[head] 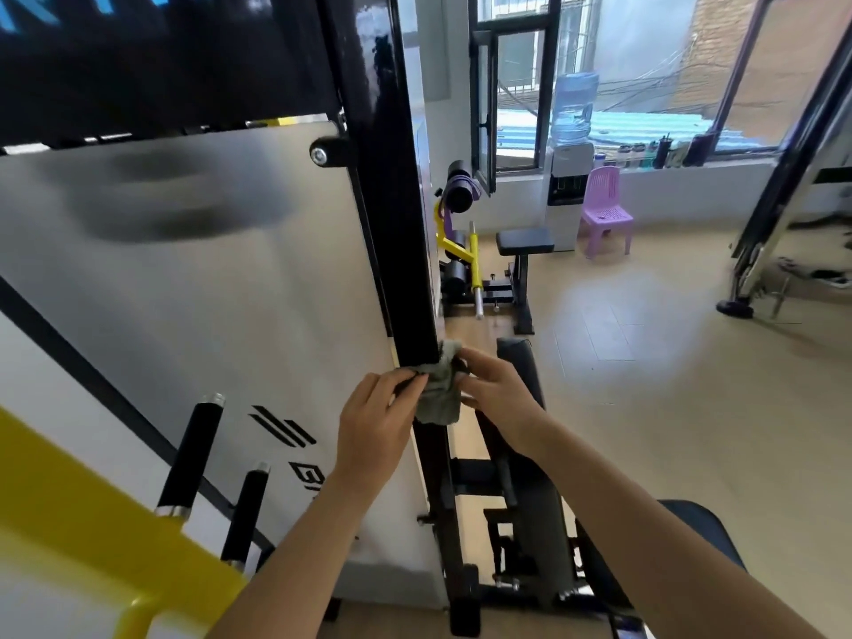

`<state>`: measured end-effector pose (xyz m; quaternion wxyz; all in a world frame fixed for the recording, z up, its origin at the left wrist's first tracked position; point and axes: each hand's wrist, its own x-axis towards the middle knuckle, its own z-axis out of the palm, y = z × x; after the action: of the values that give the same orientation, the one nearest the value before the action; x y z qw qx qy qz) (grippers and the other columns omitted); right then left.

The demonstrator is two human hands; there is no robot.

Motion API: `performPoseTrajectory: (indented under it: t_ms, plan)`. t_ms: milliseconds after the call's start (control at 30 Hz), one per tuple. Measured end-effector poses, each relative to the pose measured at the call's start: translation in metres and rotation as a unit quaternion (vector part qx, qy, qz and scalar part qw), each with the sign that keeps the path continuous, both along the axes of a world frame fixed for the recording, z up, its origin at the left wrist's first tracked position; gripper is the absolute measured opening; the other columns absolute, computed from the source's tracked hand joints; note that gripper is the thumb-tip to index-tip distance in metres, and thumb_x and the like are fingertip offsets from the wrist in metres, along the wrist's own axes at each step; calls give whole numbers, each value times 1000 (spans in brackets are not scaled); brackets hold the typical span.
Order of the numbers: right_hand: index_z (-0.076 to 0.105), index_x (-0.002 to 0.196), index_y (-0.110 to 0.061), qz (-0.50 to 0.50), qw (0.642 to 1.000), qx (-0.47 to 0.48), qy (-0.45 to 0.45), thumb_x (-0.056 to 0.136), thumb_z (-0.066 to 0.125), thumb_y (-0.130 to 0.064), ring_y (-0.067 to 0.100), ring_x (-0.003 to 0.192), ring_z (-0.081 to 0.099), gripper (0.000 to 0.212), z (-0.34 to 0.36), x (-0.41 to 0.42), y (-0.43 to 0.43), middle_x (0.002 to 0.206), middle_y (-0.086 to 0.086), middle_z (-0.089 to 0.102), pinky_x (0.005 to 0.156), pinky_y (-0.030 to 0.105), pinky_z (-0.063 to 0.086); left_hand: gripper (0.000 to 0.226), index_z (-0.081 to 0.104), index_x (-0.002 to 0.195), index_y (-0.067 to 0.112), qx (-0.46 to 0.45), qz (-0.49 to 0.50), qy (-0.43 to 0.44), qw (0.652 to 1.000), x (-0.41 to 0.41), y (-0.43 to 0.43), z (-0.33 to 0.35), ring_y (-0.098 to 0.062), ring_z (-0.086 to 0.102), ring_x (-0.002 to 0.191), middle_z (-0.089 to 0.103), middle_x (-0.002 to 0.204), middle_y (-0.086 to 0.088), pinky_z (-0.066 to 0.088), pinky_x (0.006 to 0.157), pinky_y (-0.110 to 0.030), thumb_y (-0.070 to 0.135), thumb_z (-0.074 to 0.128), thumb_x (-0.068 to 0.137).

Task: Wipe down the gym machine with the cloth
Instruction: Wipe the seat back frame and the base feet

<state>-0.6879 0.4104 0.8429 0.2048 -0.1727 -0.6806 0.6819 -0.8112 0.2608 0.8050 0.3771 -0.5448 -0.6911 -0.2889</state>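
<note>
Against the black upright post (392, 214) of the gym machine (198, 269), near the middle of the scene, a grey-green cloth (440, 389) is wrapped round the post's near edge. Both hands hold it: the left hand (375, 424) pinches the cloth's left side with curled fingers, and the right hand (498, 394) grips its right side, fingertips pressed into the fabric. Left of the post, the machine's white panel carries a black diagonal stripe, and two black handles (193, 454) stand near the left over a yellow frame (92, 514). Right of the post, a dark padded bench (530, 431) runs away from the viewer. Far across the tan floor stand a purple plastic chair (604, 209) and a water dispenser (569, 163) under the window.
</note>
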Motion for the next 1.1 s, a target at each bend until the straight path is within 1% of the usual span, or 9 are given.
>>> performPoseTrajectory:
  t_ms: [233,333,400,600,733,833,900,1000,1100]
  plan:
    - [52,144,-14,25,994,2,107,100,46,8,29,118,63,50,49,-13,5,122,15,63,98,42,56,24,74,115,1,24,-19,16,999,-9,4,30,-25,62,90,71,109,-16,55,80,-29,9,74,92]
    - [51,146,-17,15,994,-27,103,101,47,5,22,118,64,51,38,-13,0,121,9,65,97,41,57,26,74,116,1,20,-33,-8,999,-7,3,16,-24,63,92,71,109,-16,57,80,-28,8,76,90]
    - [52,145,-18,0,995,-54,79,102,48,1,15,117,65,47,20,-12,-6,124,3,66,98,40,56,26,74,114,0,11,-40,-36,998,-5,2,1,-24,65,92,70,107,-16,58,81,-28,6,77,89]
    - [56,141,-21,-77,993,-91,-11,105,48,-11,16,115,66,38,-58,-11,-32,124,2,68,102,44,54,21,76,101,2,-30,-39,-131,990,-1,-5,-58,-23,69,83,72,99,-12,60,77,-28,19,64,95]
    - [62,136,-18,-133,988,-67,-47,103,53,-7,13,111,68,36,-97,-9,-49,119,1,71,95,33,57,10,77,93,4,-54,-32,-216,974,7,-6,-93,-20,70,76,73,94,-8,61,70,-29,5,79,83]
    - [66,127,-15,-156,981,-61,-94,100,56,-5,16,106,70,30,-126,-10,-55,113,3,73,91,35,60,17,78,89,6,-86,-25,-271,958,13,-5,-117,-20,70,71,74,91,-7,61,67,-29,0,85,76]
    - [69,118,-15,-170,975,-50,-135,96,57,-1,18,102,71,29,-141,-12,-56,106,1,74,84,26,60,16,78,89,6,-111,-16,-302,947,13,-6,-134,-20,71,69,74,90,-7,61,66,-30,-1,84,75]
    - [70,112,-13,-186,959,-2,-212,93,56,2,14,88,66,28,-155,-15,-57,100,3,72,61,4,45,17,79,89,6,-140,4,-344,928,10,-9,-157,-21,71,66,75,89,-7,60,65,-29,-2,84,74]
    - [70,110,-12,-187,946,47,-262,93,57,-3,14,78,59,23,-172,-16,-55,95,5,69,50,4,38,15,80,94,8,-162,29,-387,907,11,-10,-173,-21,71,70,75,91,-5,54,71,-24,4,81,80]
